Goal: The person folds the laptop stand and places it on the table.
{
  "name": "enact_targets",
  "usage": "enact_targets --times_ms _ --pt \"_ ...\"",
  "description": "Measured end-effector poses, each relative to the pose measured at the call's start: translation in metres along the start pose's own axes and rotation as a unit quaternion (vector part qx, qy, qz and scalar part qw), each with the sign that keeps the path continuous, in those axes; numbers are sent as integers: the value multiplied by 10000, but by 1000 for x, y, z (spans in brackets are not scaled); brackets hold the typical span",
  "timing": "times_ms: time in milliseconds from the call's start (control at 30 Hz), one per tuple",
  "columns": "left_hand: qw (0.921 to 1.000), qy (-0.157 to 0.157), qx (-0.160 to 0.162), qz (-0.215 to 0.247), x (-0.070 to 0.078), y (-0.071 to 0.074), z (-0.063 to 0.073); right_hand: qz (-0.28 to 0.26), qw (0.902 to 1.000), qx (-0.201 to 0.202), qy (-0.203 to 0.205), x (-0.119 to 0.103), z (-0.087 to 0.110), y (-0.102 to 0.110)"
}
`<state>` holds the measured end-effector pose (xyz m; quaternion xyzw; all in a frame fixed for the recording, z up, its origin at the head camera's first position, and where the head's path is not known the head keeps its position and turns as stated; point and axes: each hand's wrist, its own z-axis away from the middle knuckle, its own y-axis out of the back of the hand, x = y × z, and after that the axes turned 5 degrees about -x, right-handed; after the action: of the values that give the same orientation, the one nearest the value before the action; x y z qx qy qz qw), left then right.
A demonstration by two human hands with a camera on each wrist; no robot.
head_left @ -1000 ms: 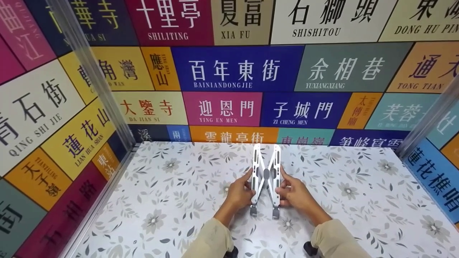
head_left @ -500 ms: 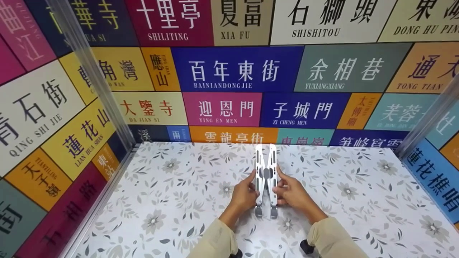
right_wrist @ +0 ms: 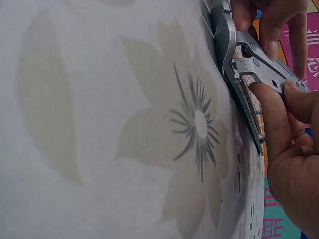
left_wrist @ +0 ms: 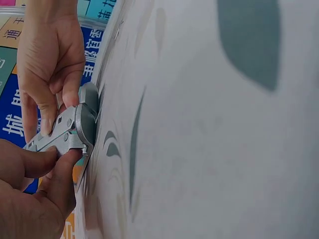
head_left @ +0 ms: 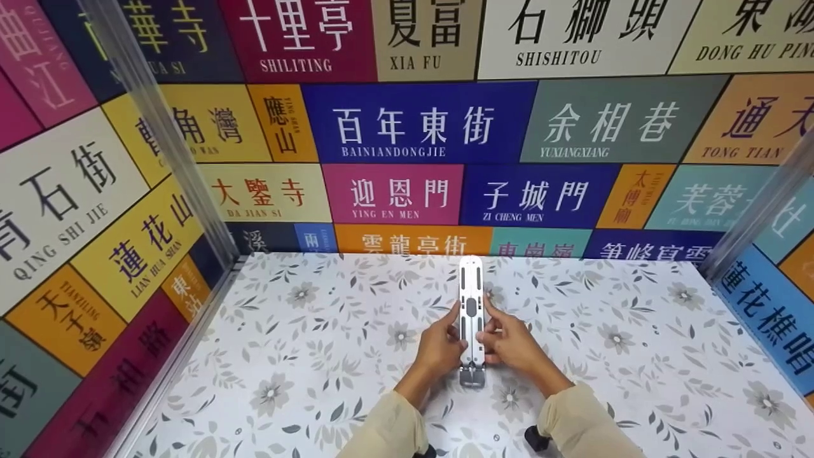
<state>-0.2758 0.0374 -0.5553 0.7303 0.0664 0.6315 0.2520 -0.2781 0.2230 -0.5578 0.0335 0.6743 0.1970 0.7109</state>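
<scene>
From the head, a silver metal stand is folded into one narrow strip in the middle of the table, its long bars side by side and pointing away from the person, with a dark oval piece at the middle and grey tabs at the near end. The left hand grips its left side and the right hand its right side, both near the lower half, fingers bent and closed up against the metal. Beige sleeves cover both forearms, and a black band shows under the right cuff. Behind the table rises a wall of coloured panels with large characters, and a clear strip runs up the left corner. From the left wrist, the left hand is nearest, its thumb and forefinger pinching the end of the stand, while the right hand holds the other side; a grey printed leaf lies on the tabletop. From the right wrist, the right hand pinches the near edge, the left hand grips across from it, and a printed flower fills much of the tabletop beside them.
</scene>
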Motion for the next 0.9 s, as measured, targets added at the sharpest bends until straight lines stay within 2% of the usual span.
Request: enact_targets --times_ms 267,567,767,900 --pt "10000 16 14 17 3 -2 0 -156 9999 -5 -39 0 1 -1" --pt "9998 -105 52 -133 2 -2 0 -337 9990 -278 33 1 4 1" --pt "10000 -32 32 43 2 -3 1 -299 9995 -60 -99 1 3 0" --pt "9995 139 -4 282 3 -4 0 -368 9991 59 -213 2 3 0"
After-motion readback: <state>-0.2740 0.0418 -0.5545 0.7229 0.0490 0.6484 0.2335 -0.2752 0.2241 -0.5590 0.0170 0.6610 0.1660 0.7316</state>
